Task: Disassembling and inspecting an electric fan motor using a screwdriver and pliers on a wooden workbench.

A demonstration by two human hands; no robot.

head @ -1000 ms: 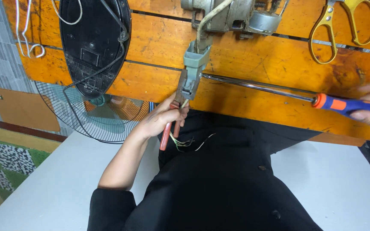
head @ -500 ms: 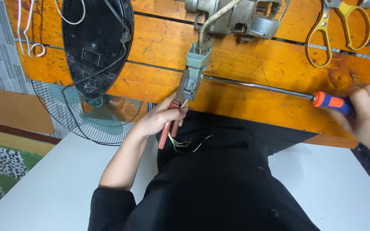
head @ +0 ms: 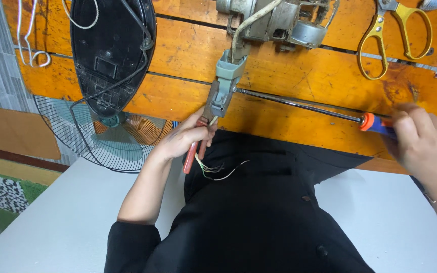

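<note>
Red-handled pliers (head: 202,132) sit clenched in your left hand (head: 183,139), their nose against the grey connector block (head: 226,83) at the orange wooden workbench's (head: 299,76) near edge. Your right hand (head: 426,144) grasps the long screwdriver (head: 330,112), tip at the block.

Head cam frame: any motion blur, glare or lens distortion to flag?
Head view: right hand is smeared by motion blur; left hand on the red-handled pliers is sharp; a glare streak runs along the screwdriver shaft; lighting is even with soft shadows; wide-angle bending shows at the edges.
</note>
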